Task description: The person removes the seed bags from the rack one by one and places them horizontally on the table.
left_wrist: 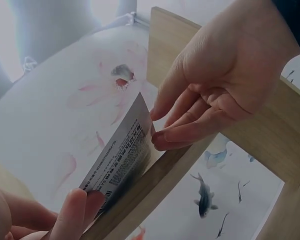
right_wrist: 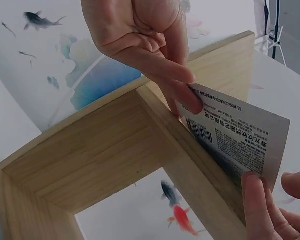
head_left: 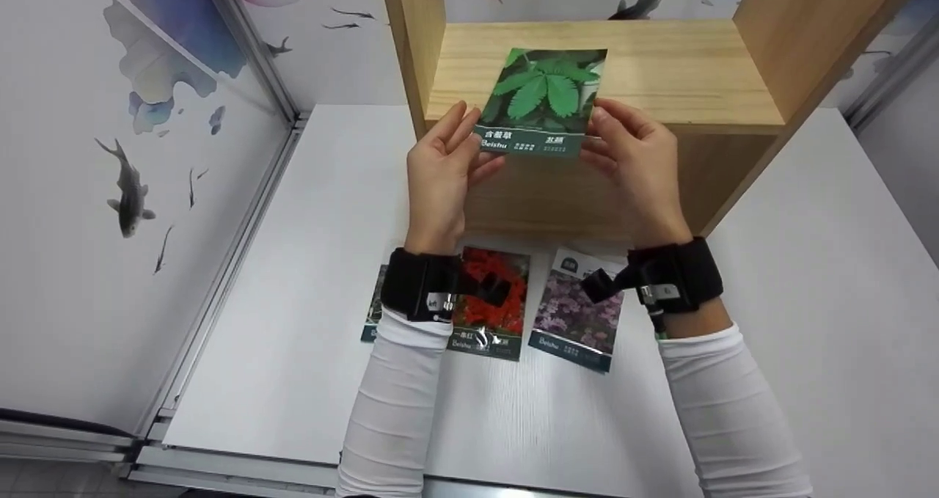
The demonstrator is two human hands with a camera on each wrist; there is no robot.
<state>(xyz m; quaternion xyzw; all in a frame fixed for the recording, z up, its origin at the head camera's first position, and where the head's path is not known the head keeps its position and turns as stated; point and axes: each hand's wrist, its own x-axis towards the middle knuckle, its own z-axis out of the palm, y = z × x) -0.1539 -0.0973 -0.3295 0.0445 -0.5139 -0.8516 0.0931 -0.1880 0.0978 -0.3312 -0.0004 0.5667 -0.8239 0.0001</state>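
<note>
A green seed packet (head_left: pixel 546 94) with a leaf picture is held up by both hands, tilted, at the front edge of a wooden shelf (head_left: pixel 682 80). My left hand (head_left: pixel 444 168) pinches its left side and my right hand (head_left: pixel 642 160) pinches its right side. The printed back of the packet (left_wrist: pixel 122 150) with its barcode faces the wrist cameras. Below on the white table lie a red-flower packet (head_left: pixel 491 337) and a purple-flower packet (head_left: pixel 576 322). A third packet (head_left: pixel 370 315) is mostly hidden behind the left wrist.
The shelf's wooden side panels (head_left: pixel 843 36) rise on either side of the board. White walls (head_left: pixel 66 212) painted with fish and flowers enclose the table (head_left: pixel 279 322). A metal rail (head_left: pixel 242 465) runs along its front edge.
</note>
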